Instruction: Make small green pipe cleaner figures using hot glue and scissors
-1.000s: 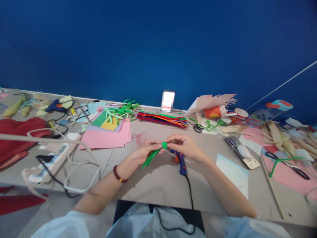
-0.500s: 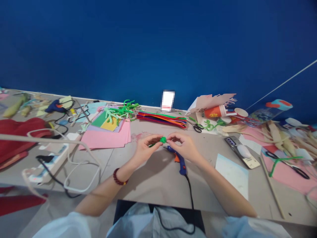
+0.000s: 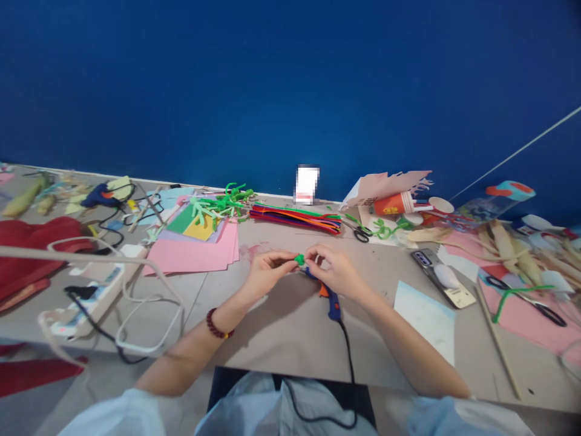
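- A red cloth (image 3: pixel 36 254) is lying bunched at the far left of the desk (image 3: pixel 290 357), with a white power strip (image 3: pixel 97 297) sitting at about 4 o'clock from it, tangled in pale cable.
- A blue hot glue gun (image 3: pixel 100 195) is resting towards the back left corner, among black cords.
- Pink paper sheets (image 3: pixel 190 254) are lying in a stack, with loose green pipe cleaners (image 3: pixel 222 206) heaped at their 1 o'clock.
- A beaded bracelet (image 3: pixel 213 324) is circling the left wrist.
- The left hand (image 3: pixel 270 272) is coming in from 7 o'clock, its fingertips pinching a green pipe-cleaner knot (image 3: pixel 299 259) from the 9 o'clock side.
- The knot is sitting between both hands, held just above the desk.
- The right hand (image 3: pixel 333 272) is clenching the knot from 3 o'clock, fingers curled.
- A blue and orange glue gun (image 3: pixel 332 303) is lying just under the right hand, its black cord (image 3: pixel 349 369) running towards 6 o'clock.
- A bundle of multicoloured pipe cleaners (image 3: pixel 295 219) is lying at the hands' 12 o'clock.
- Black scissors (image 3: pixel 362 235) and a tipped red paper cup (image 3: pixel 394 204) are sitting at 1 o'clock.
- A phone (image 3: pixel 426 260) is lying at 2 o'clock, with a pale card (image 3: pixel 424 321) at 4 o'clock.
- A wooden stick (image 3: pixel 497 339) is slanting across the far right of the desk.
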`<state>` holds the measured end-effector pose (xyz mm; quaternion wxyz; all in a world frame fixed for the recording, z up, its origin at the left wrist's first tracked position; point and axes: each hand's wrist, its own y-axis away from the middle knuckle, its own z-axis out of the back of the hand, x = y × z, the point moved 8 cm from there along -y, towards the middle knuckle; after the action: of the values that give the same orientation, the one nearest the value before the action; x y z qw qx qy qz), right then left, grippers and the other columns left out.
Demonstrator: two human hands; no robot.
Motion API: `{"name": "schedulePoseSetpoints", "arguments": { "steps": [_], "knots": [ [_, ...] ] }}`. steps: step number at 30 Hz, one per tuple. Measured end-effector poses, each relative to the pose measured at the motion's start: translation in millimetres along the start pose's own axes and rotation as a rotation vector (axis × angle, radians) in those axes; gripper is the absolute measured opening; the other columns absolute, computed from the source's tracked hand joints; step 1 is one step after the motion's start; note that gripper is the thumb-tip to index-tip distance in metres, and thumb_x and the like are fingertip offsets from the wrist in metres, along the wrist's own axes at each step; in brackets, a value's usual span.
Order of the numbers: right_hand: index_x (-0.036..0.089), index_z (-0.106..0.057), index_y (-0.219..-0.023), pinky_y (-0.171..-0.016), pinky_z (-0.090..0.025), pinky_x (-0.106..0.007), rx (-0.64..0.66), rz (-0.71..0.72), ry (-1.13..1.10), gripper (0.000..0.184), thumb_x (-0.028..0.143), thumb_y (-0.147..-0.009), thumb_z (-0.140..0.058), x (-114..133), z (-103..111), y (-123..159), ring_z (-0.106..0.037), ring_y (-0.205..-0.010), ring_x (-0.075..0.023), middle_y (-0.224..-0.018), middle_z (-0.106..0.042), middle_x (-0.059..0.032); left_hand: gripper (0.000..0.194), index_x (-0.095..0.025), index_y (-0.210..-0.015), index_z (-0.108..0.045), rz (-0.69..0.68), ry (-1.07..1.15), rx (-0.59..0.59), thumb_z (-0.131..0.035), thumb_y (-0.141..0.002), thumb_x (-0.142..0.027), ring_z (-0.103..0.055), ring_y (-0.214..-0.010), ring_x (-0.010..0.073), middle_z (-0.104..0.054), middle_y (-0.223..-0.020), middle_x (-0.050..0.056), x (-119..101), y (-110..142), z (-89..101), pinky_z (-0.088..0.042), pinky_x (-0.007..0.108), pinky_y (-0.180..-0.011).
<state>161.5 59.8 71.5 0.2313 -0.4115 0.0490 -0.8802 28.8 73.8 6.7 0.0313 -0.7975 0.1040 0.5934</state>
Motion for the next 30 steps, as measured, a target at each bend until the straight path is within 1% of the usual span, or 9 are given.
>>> {"name": "schedulePoseSetpoints", "arguments": {
  "steps": [4,7,12,16,18,21,23,27,30],
  "knots": [
    [0.020,-0.057,-0.080,-0.063,-0.045,-0.026,-0.011,0.031,0.014,0.008,0.016,-0.079,-0.051,1,-2,1,-0.055,-0.067,-0.0138,-0.077,-0.060,-0.0026,0.026,-0.012,-0.074,-0.071,0.168,0.122,0.014,-0.081,-0.053,-0.024,-0.065,-0.059,0.0125,-0.072,-0.072,0.005,11,-2,-0.4,-0.055,0.024,-0.066],
    [0.020,-0.057,-0.080,-0.063,-0.046,-0.026,-0.016,0.045,-0.015,0.007,0.018,-0.079,-0.050,1,-2,0,-0.056,-0.067,-0.0138,-0.077,-0.060,-0.0027,0.026,-0.012,-0.073,-0.071,0.225,0.167,0.034,-0.082,-0.051,-0.023,-0.064,-0.056,0.0117,-0.071,-0.068,0.005,14,-2,-2.0,-0.055,0.023,-0.063],
    [0.021,-0.058,-0.081,-0.066,-0.048,-0.026,-0.079,0.034,-0.090,0.008,0.021,-0.080,-0.051,0,0,0,-0.058,-0.070,-0.0139,-0.079,-0.062,-0.0020,0.029,-0.012,-0.076,-0.068,0.136,0.143,0.032,-0.081,-0.053,-0.024,-0.066,-0.063,0.0137,-0.071,-0.073,0.004,8,-3,-0.8,-0.056,0.026,-0.068],
    [0.022,-0.059,-0.082,-0.069,-0.049,-0.027,-0.069,0.016,-0.107,0.009,0.020,-0.081,-0.050,-2,-4,0,-0.059,-0.073,-0.0144,-0.082,-0.063,-0.0025,0.027,-0.014,-0.074,-0.066,0.037,0.085,0.022,-0.081,-0.054,-0.026,-0.066,-0.073,0.0150,-0.071,-0.083,0.005,1,-3,0.0,-0.055,0.026,-0.070],
    [0.021,-0.059,-0.082,-0.069,-0.049,-0.027,-0.061,0.013,-0.111,0.009,0.020,-0.081,-0.050,-2,-6,0,-0.060,-0.074,-0.0144,-0.082,-0.063,-0.0025,0.028,-0.014,-0.074,-0.066,0.041,0.065,0.017,-0.080,-0.054,-0.027,-0.066,-0.071,0.0145,-0.070,-0.083,0.005,1,-3,-0.1,-0.055,0.026,-0.068],
    [0.021,-0.060,-0.083,-0.070,-0.049,-0.027,-0.057,0.002,-0.123,0.009,0.020,-0.081,-0.052,-3,-6,0,-0.060,-0.075,-0.0147,-0.083,-0.063,-0.0029,0.029,-0.013,-0.073,-0.065,0.075,0.057,0.003,-0.081,-0.053,-0.027,-0.064,-0.061,0.0116,-0.070,-0.071,0.003,3,-3,0.0,-0.054,0.024,-0.065],
    [0.021,-0.060,-0.084,-0.069,-0.050,-0.027,-0.050,-0.008,-0.138,0.009,0.020,-0.081,-0.052,-4,-7,0,-0.060,-0.074,-0.0148,-0.084,-0.064,-0.0033,0.030,-0.013,-0.071,-0.064,0.076,0.064,-0.009,-0.082,-0.051,-0.027,-0.063,-0.059,0.0111,-0.069,-0.068,0.002,3,-2,0.2,-0.054,0.024,-0.064],
    [0.020,-0.063,-0.082,-0.068,-0.050,-0.026,-0.047,-0.017,-0.186,0.010,0.021,-0.081,-0.053,-5,-9,-1,-0.061,-0.073,-0.0144,-0.082,-0.064,-0.0037,0.031,-0.012,-0.068,-0.064,0.063,0.071,-0.037,-0.083,-0.049,-0.028,-0.063,-0.060,0.0122,-0.068,-0.068,0.002,3,-2,1.3,-0.054,0.027,-0.066],
    [0.020,-0.064,-0.081,-0.068,-0.051,-0.025,-0.067,-0.014,-0.212,0.011,0.021,-0.082,-0.053,-6,-10,-1,-0.062,-0.074,-0.0142,-0.081,-0.064,-0.0041,0.031,-0.013,-0.067,-0.064,0.041,0.068,-0.067,-0.083,-0.048,-0.029,-0.063,-0.064,0.0127,-0.069,-0.070,0.003,3,-2,3.6,-0.054,0.027,-0.066]
  ]
}}
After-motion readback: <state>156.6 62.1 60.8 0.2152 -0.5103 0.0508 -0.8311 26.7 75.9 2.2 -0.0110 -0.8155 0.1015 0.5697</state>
